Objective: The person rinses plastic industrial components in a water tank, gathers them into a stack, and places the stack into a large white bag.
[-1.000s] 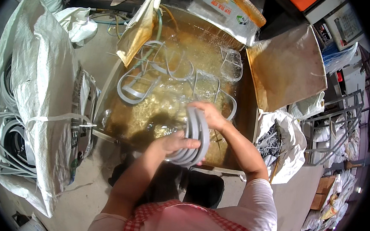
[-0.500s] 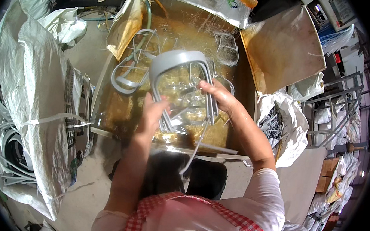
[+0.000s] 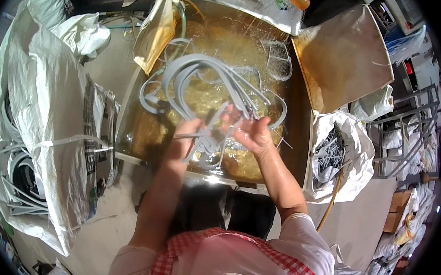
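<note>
A bundle of grey curved plastic strips (image 3: 195, 60) arches above a tank of brownish water, its strips fanned apart. My left hand (image 3: 187, 132) is closed on the bundle's left ends, where thin crosspieces stick out. Beside the right ends is my right hand (image 3: 254, 134), palm turned up and fingers spread; whether the strips rest on it is unclear. Small grey pieces (image 3: 207, 144) hang between my hands. More grey looped frames lie in the water: one frame (image 3: 151, 99) at the left, another frame (image 3: 279, 61) at the far right.
The water tank (image 3: 192, 175) has a rim close to my body. A stained board (image 3: 346, 59) leans at its right, above a white sack (image 3: 355, 152) of grey scraps. At the left stands a large woven sack (image 3: 45, 89) with coiled grey strips (image 3: 23, 175). A hose (image 3: 181, 22) enters at the back.
The neatly stacked strips have fanned apart and tipped lower toward the far side. My right hand has moved down and turned palm up, its fingers spreading. The long dangling strip no longer hangs over the near rim.
</note>
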Action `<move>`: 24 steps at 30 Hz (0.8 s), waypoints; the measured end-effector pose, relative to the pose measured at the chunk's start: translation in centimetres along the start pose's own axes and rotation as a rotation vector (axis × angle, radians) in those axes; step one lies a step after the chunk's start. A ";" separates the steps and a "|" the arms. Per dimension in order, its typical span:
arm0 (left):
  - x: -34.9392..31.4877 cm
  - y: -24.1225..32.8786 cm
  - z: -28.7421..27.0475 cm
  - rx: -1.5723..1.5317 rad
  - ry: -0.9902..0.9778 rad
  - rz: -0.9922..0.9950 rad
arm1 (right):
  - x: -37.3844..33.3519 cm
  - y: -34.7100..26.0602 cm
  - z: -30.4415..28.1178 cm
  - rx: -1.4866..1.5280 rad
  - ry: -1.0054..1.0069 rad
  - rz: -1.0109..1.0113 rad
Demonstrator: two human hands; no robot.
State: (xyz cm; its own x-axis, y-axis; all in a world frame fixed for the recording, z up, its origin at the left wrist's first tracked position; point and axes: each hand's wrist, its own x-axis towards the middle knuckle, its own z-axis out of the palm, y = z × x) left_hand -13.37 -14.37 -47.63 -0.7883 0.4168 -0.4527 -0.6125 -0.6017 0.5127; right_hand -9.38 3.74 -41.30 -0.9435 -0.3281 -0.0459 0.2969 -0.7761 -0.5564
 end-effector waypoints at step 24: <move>0.1 0.0 2.4 -0.072 -0.075 0.111 | 2.4 -0.9 4.6 -0.081 -0.205 0.034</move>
State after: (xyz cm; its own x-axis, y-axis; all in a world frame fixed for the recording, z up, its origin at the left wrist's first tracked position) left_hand -13.58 -12.70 -45.98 -0.8546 0.3936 -0.3388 -0.5180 -0.6927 0.5018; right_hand -11.22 1.19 -37.10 -0.8811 -0.4625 0.0990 0.3079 -0.7197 -0.6223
